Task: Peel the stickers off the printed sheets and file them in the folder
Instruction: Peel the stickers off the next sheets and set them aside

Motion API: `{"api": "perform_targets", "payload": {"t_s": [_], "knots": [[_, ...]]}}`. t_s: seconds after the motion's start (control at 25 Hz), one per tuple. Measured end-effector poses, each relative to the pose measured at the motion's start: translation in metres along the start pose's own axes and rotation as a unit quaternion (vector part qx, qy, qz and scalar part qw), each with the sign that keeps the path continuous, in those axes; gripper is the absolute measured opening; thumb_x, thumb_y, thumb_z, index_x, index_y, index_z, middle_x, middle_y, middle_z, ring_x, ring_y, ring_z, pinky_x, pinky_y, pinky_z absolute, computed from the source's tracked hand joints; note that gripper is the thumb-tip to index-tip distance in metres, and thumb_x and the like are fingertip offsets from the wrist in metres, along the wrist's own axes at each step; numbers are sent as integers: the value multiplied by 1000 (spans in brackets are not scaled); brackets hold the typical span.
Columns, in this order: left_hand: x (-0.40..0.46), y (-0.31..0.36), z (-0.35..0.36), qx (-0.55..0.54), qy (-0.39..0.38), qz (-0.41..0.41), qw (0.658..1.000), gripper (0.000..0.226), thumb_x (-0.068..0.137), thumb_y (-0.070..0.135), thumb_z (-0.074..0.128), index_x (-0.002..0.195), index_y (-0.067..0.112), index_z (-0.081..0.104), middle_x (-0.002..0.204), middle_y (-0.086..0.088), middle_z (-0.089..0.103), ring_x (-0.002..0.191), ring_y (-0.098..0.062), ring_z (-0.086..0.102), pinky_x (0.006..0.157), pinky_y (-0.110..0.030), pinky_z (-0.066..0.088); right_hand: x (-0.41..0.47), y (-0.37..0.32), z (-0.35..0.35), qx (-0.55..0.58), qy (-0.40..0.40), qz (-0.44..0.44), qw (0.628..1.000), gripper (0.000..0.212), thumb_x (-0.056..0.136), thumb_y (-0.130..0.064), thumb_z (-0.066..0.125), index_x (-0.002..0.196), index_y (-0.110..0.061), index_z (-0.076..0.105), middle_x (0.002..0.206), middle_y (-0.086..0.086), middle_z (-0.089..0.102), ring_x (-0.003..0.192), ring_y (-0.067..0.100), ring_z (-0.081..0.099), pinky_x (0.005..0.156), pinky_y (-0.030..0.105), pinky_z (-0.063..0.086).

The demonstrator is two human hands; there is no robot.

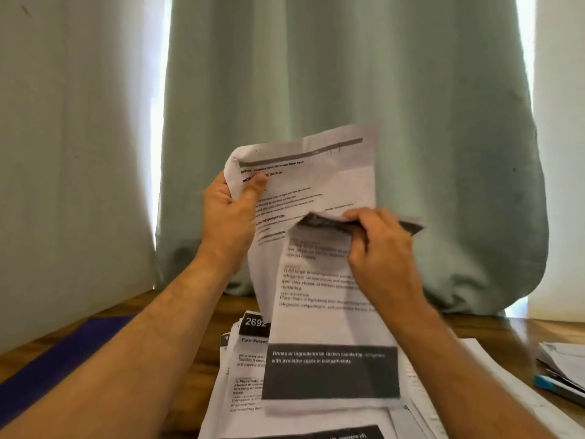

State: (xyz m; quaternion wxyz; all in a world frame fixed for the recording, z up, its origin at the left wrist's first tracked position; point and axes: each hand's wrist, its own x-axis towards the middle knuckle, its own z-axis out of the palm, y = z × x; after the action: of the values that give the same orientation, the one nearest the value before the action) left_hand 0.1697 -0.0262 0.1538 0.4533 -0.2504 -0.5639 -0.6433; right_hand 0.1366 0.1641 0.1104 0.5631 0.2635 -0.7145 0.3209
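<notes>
My left hand (231,213) grips the upper left edge of a printed sheet (335,172), held upright above the table, thumb on its face. My right hand (380,248) pinches the folded dark top edge of a second printed piece (323,315), which hangs in front of the first sheet; it carries text and a dark grey block at its bottom. Whether this piece is a sticker or a loose sheet cannot be told. A purple folder (63,353) lies flat on the table at the left, under my left forearm.
A pile of printed sheets (250,369) covers the wooden table (196,331) below my hands. More papers and a blue-tipped object (546,383) lie at the right edge. Pale green curtains (316,74) hang close behind the table.
</notes>
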Motion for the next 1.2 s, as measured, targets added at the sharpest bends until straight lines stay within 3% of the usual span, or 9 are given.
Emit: {"api": "perform_targets", "payload": {"t_s": [0.16,0.32,0.4,0.56,0.64,0.72,0.92,1.04,1.2], "knots": [[4,16,14,-158,-36,-99,982,17,105,18,48,112,19,63,102,-7,75,93,-26,73,79,-45,62,52,-23,-38,-34,73,-102,991,30,92,0,48,115,-9,65,107,9,58,91,23,60,80,34,57],[12,-2,31,-240,-30,-224,944,23,107,18,40,116,9,60,111,-20,72,100,-34,71,88,-56,57,84,-36,-51,-84,57,-143,984,37,88,-3,42,114,-13,67,101,8,57,84,27,59,73,43,55],[-1,-26,38,-231,-58,-295,925,22,104,12,43,118,5,59,118,-28,68,109,-43,67,93,-63,52,83,-31,-45,-107,-16,-120,987,38,90,-7,42,117,-17,66,99,4,54,85,26,57,78,41,52],[-45,-96,33,-167,-138,-374,902,24,99,3,45,117,10,60,111,-26,70,95,-40,71,80,-55,60,42,11,-6,-165,-224,-18,960,40,94,-9,46,129,-22,61,103,3,54,94,20,54,88,35,47],[-61,-132,26,-163,-139,-419,882,37,99,-1,43,129,15,55,115,-28,69,102,-45,69,84,-59,58,12,38,19,-172,-295,35,939,37,93,-8,47,125,-20,63,106,7,59,98,25,58,95,40,49],[-73,-160,19,-144,-115,-459,869,34,103,6,41,133,15,55,114,-28,69,104,-46,68,86,-60,56,-20,61,40,-165,-337,81,923,37,92,-7,49,124,-20,64,106,8,60,99,26,60,97,41,49],[-90,-193,11,-67,-60,-485,870,25,107,20,40,120,15,61,95,-19,76,78,-32,75,60,-42,61,-60,89,72,-144,-354,175,907,46,89,-5,55,129,-26,63,115,7,65,102,24,63,96,36,51],[-88,-196,15,-73,-29,-467,881,27,107,25,42,113,10,63,93,-19,75,78,-32,73,65,-40,59,-62,94,80,-114,-323,194,919,45,91,-6,52,130,-23,64,121,9,67,106,26,63,98,32,49],[-88,-199,21,-88,-21,-435,896,29,105,17,45,119,3,66,100,-26,72,82,-36,70,65,-42,61,-73,86,82,-84,-282,163,942,31,100,-19,51,129,-24,63,121,7,64,108,23,60,100,32,44]]}}
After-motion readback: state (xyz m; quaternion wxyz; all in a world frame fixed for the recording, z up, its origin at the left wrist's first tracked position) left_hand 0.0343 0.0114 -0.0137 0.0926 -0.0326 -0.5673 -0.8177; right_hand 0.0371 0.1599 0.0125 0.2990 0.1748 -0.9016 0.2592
